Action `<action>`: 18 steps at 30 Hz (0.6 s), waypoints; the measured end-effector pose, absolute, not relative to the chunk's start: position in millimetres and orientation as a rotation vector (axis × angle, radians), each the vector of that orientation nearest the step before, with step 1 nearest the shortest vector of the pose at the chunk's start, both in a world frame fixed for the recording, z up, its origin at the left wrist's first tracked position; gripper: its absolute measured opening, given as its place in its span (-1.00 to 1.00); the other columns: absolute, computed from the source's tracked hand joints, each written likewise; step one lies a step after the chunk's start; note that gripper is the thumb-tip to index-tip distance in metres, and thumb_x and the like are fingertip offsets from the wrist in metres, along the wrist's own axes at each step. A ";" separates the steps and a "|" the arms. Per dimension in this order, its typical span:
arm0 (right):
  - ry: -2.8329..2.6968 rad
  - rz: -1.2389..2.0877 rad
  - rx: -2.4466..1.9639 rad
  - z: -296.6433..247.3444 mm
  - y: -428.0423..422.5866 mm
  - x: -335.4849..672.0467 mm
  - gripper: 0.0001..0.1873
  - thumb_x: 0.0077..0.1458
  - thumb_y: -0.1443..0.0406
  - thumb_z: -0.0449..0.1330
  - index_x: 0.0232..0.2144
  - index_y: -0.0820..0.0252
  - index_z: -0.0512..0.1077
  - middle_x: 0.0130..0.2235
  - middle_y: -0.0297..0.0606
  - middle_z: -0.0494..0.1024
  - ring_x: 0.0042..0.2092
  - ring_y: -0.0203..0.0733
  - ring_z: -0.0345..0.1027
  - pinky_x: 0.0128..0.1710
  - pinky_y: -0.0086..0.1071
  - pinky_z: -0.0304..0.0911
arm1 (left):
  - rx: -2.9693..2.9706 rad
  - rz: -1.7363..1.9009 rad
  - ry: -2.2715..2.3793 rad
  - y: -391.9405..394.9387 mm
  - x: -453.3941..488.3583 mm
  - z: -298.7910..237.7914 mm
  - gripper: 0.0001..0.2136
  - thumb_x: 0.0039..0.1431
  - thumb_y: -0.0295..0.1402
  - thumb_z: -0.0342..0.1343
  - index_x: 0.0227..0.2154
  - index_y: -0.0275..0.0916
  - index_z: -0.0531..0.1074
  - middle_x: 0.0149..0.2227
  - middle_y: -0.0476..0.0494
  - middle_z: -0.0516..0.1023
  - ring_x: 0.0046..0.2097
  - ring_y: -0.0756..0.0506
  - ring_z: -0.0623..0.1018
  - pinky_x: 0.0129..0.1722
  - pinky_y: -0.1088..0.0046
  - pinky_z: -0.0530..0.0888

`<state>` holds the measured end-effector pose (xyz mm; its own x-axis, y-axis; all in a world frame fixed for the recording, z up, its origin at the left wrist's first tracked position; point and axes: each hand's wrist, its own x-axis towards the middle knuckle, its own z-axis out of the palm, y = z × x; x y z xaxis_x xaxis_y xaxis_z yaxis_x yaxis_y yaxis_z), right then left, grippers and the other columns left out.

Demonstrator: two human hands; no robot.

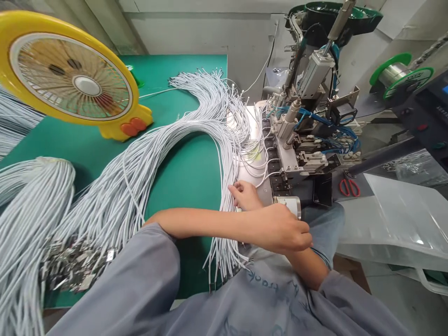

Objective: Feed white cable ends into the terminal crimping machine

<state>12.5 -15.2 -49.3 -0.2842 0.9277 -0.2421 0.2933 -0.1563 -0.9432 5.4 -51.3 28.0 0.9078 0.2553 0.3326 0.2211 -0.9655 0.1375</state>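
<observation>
My forearms cross, the left one on top. My right hand reaches out beneath it, thumb and fingers pinched on a white cable at the right edge of the long cable bundle. My left hand is curled closed in front of the machine's silver cylindrical part; anything inside its fingers is hidden. White cables run from near my right hand to a row of dark slots on the machine. Metal connectors lie at the bundle's lower left end.
A yellow fan stands on the green mat. Another cable bundle lies at the left. Right of the machine are red-handled scissors, a green wire spool and clear plastic sheeting.
</observation>
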 end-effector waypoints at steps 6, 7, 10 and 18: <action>-1.287 1.690 -1.417 -50.7 -8.2 11.6 -0.89 -0.07 0.32 0.09 -0.58 0.17 0.23 -0.70 -0.47 0.35 -0.66 -0.33 0.33 -0.70 -0.54 0.19 | 2.966 0.627 0.179 -48.2 2.3 19.9 -0.79 0.25 -0.35 -0.03 -0.48 -0.24 0.39 -0.51 -0.02 0.40 -0.50 0.02 0.41 -0.56 0.44 0.22; -1.238 1.686 -1.415 -50.0 -9.4 11.7 -0.88 -0.08 0.32 0.09 -0.58 0.17 0.21 -0.71 -0.47 0.35 -0.65 -0.33 0.34 -0.69 -0.54 0.20 | 2.964 0.643 0.161 -48.5 2.4 20.1 -0.80 0.25 -0.36 -0.03 -0.48 -0.24 0.39 -0.50 -0.02 0.40 -0.50 0.02 0.41 -0.56 0.43 0.21; -1.054 1.704 -1.374 -43.5 -16.0 15.4 -0.83 -0.08 0.27 0.11 -0.58 0.14 0.16 -0.70 -0.49 0.33 -0.66 -0.35 0.29 -0.69 -0.53 0.20 | 2.955 0.704 0.114 -50.1 3.2 20.7 -0.79 0.25 -0.38 -0.03 -0.48 -0.24 0.40 -0.50 -0.03 0.40 -0.48 0.01 0.40 -0.53 0.40 0.22; -0.977 1.342 -1.532 -35.8 -54.6 60.3 -0.81 0.00 0.10 0.11 -0.49 0.04 0.37 -0.60 -0.33 0.29 -0.51 -0.15 0.33 -0.54 -0.29 0.28 | 2.939 0.553 0.317 -45.0 10.0 13.6 -0.63 0.30 -0.20 -0.14 -0.44 -0.30 0.46 -0.42 -0.21 0.45 -0.36 -0.11 0.41 -0.31 0.31 0.31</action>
